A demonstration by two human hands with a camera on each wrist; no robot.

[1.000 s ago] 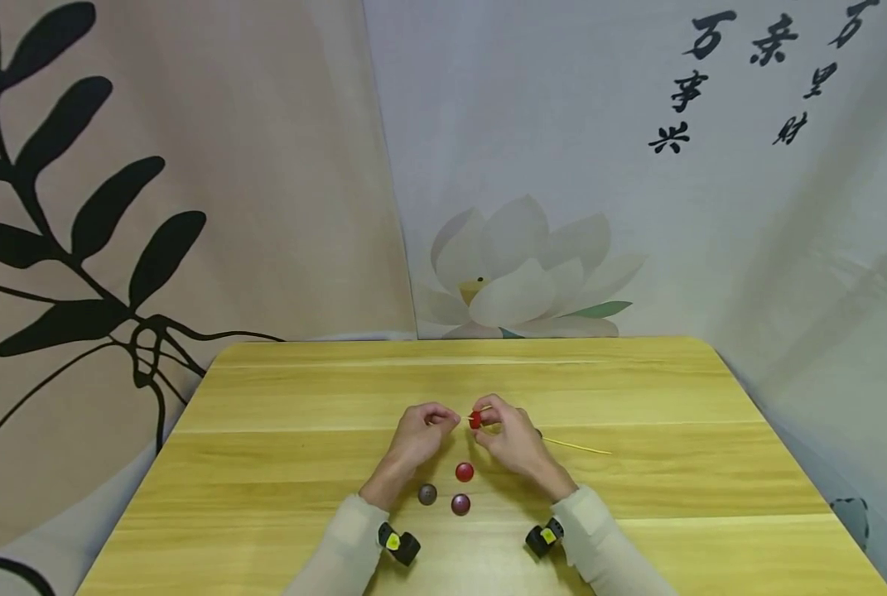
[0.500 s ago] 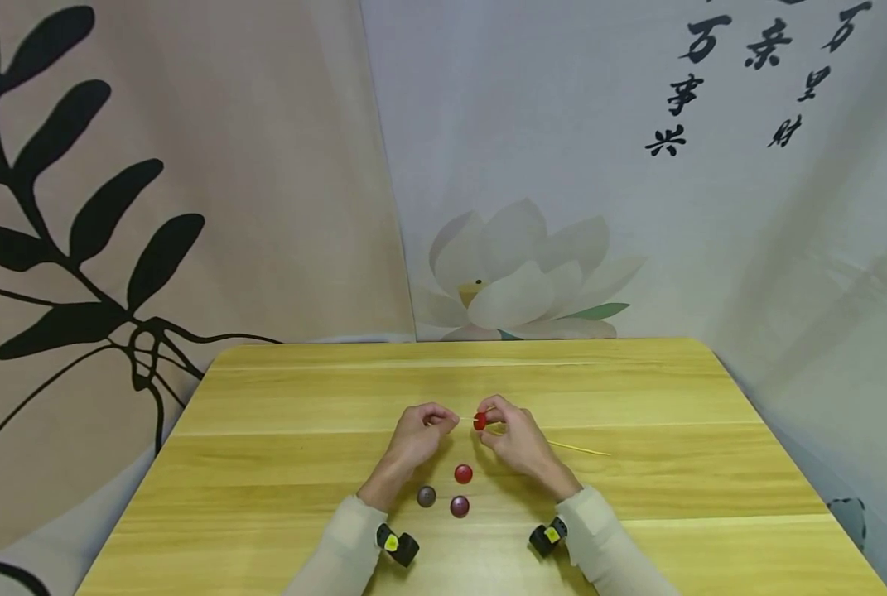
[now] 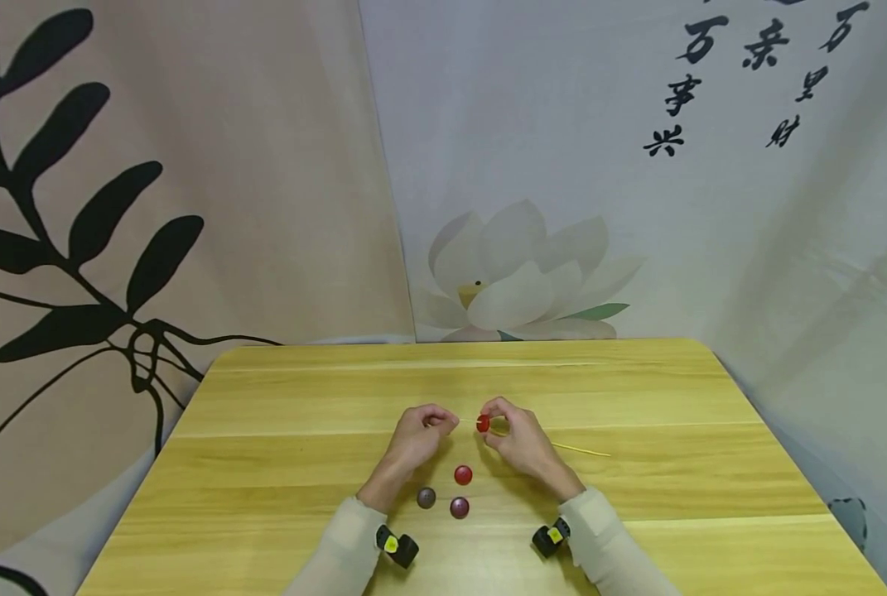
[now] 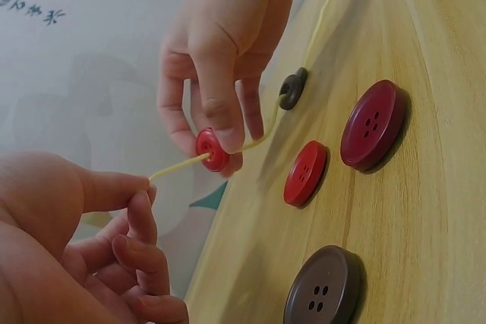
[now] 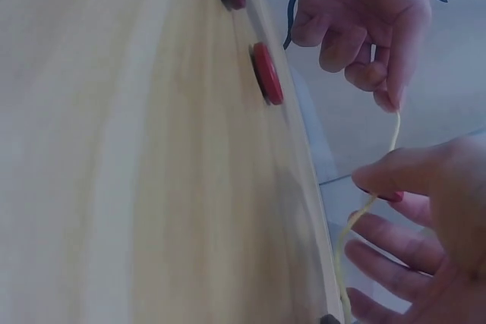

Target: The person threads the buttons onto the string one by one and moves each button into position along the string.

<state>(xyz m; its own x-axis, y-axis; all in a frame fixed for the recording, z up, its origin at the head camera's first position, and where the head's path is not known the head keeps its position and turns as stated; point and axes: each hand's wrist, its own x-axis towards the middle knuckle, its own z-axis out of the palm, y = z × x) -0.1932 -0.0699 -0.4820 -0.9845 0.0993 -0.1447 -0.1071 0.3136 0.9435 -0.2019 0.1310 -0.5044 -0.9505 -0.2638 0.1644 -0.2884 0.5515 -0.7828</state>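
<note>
My left hand pinches the end of a thin yellow cord between thumb and forefinger. My right hand holds a small red button by its edge, and the cord runs through it. Past the right hand the cord carries a dark button and trails over the table to the right. In the left wrist view, three loose buttons lie flat below the hands: a bright red one, a maroon one and a larger brown one. Each shows several holes.
The wooden table spreads out around both arms. Behind its far edge hangs a cloth backdrop printed with leaves, a lotus and black characters. A small black camera sits on each wrist, one by the left sleeve.
My right hand has drawn slightly to the right with the red button, so more cord shows between the hands. My left hand stays nearly still, and the loose buttons lie where they were.
</note>
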